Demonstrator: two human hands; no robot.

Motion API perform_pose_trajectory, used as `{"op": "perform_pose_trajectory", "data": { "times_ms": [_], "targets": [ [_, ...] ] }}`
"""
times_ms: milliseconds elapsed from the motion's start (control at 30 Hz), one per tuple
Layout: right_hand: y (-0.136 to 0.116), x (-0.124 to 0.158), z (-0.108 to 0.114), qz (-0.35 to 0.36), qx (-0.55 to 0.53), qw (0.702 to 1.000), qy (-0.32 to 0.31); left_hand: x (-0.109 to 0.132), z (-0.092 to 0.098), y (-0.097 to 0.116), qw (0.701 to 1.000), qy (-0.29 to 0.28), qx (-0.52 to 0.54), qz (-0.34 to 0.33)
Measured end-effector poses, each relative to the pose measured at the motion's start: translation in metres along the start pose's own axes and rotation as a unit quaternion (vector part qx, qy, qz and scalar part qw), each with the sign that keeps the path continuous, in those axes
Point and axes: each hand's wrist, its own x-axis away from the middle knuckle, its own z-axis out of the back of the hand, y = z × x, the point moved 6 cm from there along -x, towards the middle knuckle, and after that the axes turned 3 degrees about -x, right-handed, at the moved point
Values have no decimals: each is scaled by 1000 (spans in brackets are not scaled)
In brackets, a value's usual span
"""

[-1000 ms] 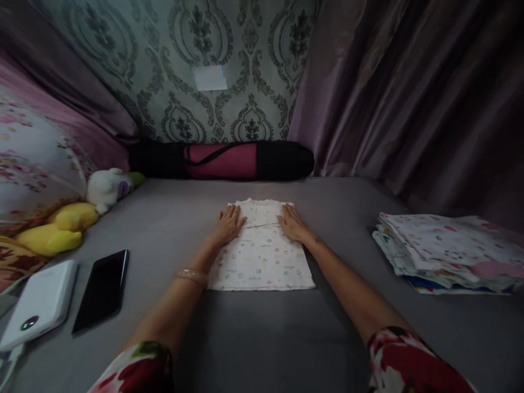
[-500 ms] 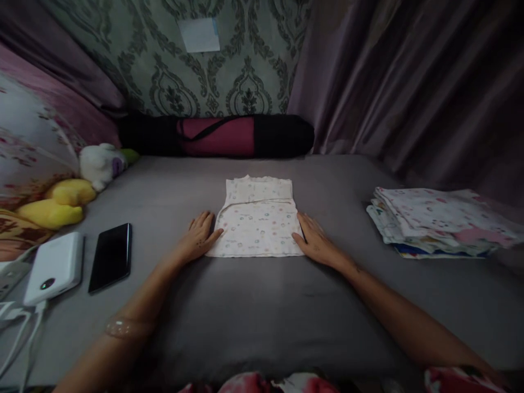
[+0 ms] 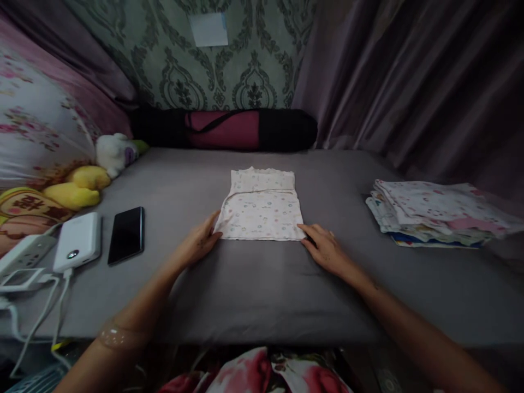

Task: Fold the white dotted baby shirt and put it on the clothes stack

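Observation:
A small white garment with a fine print lies folded flat on the grey bed sheet. Its upper part is turned over in a band, and its straight lower edge faces me. My left hand rests at the lower left corner of the cloth, thumb and fingers apart, fingertips at the edge. At the lower right corner, my right hand touches the side of the cloth with a gap between thumb and forefinger. Neither hand is closed round the fabric.
A pile of folded clothes lies to the right. On the left are a black phone, a white power bank, a power strip with cables, and plush toys. A long black and maroon bag lies along the wall.
Both hands have slid toward me to the garment's lower corners. The view has shifted slightly, and the garment keeps its folded shape.

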Motion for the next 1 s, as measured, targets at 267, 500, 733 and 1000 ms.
{"op": "perform_pose_trajectory", "data": {
  "times_ms": [267,500,733,1000],
  "targets": [
    [11,-4,-8,-5,-100,995,24,4,5,16,998,-28,54,-8],
    [8,-15,-2,24,-42,997,65,7,10,18,992,68,12,-101],
    [-6,-27,8,127,33,989,73,-7,14,20,981,79,-70,-165],
    [6,-32,1,187,0,982,-2,-14,8,22,973,-47,-33,-224]
  ]
}}
